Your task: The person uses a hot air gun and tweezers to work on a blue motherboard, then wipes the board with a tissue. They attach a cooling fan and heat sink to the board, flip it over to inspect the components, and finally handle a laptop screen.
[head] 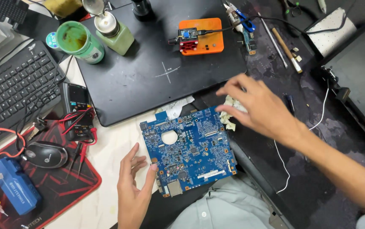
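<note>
A blue circuit board (pixel 189 149) lies flat near the middle of the table (pixel 106 203), its far left part bearing a round cut-out and its near left corner a small metal slot. The left hand (pixel 133 191) stands at the board's near left edge, fingers open and spread, the thumb tip touching the edge; it grips nothing. The right hand (pixel 256 106) reaches over the board's far right corner, fingers loosely curled and blurred, resting on a crumpled pale tissue (pixel 232 111) just beside that corner; whether it has pinched the tissue I cannot tell.

Beyond the board lies a dark mat (pixel 157 63) with a white cross mark, and on its far side sits an orange stand (pixel 203 36) carrying a small module. Further left stand a green jar (pixel 80 41) and a pale green bottle (pixel 113 32) with a metal top. On the left lie a black keyboard (pixel 13 91), a black mouse (pixel 46 154) on a red-patterned pad (pixel 70 182), a small meter (pixel 78 112) with red leads, and a blue tool (pixel 15 186). A thin white wire (pixel 280 159) runs along the right.
</note>
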